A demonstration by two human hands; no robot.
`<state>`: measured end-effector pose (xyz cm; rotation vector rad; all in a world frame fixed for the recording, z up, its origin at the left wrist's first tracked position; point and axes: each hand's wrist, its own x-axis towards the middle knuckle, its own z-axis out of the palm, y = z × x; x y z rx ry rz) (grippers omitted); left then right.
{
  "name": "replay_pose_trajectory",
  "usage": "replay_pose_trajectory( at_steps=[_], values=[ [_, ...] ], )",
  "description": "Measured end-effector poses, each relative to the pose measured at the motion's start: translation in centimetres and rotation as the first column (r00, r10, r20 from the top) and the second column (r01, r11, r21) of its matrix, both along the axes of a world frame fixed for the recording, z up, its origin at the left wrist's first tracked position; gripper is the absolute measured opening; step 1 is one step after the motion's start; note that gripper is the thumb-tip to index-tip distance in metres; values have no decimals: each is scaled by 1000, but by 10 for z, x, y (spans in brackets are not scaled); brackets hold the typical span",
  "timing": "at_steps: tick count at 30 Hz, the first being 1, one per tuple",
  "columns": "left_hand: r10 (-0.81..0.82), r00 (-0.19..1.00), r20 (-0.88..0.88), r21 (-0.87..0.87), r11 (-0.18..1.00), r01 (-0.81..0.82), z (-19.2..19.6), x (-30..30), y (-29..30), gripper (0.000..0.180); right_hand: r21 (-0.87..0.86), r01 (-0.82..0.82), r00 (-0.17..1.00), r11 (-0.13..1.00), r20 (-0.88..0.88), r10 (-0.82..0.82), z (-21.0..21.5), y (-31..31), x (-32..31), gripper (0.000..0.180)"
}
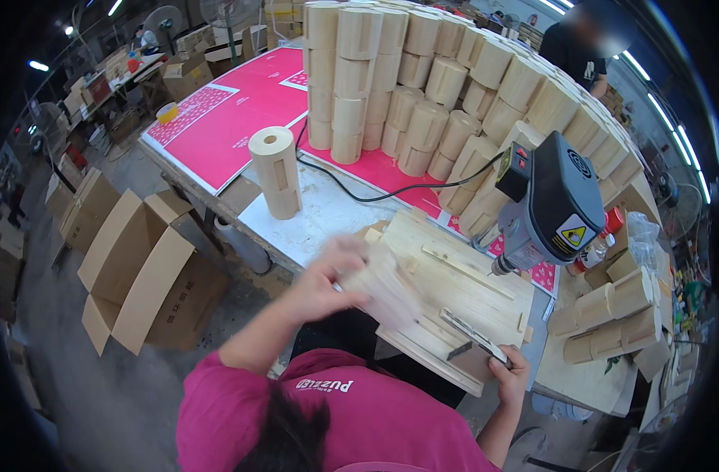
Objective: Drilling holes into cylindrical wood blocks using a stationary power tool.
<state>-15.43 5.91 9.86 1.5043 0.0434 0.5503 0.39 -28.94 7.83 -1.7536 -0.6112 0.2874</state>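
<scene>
Wooden round blocks (422, 102) are stacked in a big heap on the long table (328, 208), past the drill machine (552, 204) and the flat wooden board (454, 295) under it. To do this step well, I think the block should go down flat against the thin strips on the board, right under the drill tip, and be held firm. The left hand (328, 279) has its fingers wrapped around a blurry wooden block (383, 287) above the board's near left corner; its long side seems to run from upper left to lower right, while the right hand (513, 374) grips the board's front corner.
</scene>
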Motion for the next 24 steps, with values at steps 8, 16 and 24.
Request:
replay_pose_trajectory(
  at_steps=[8, 16, 24],
  values=[
    [533, 737, 415, 720, 303, -625, 158, -21, 126, 37, 109, 100, 984, 989, -158, -82, -21, -11, 4, 22],
    [727, 663, 180, 834, 245, -495, 142, 30, 210, 40, 66, 68, 997, 996, -46, -65, -13, -3, 7, 23],
    [789, 604, 111, 861, 227, -455, 145, 36, 213, 42, 27, 101, 995, 995, 18, -101, -7, -4, 2, 23]
  ],
)
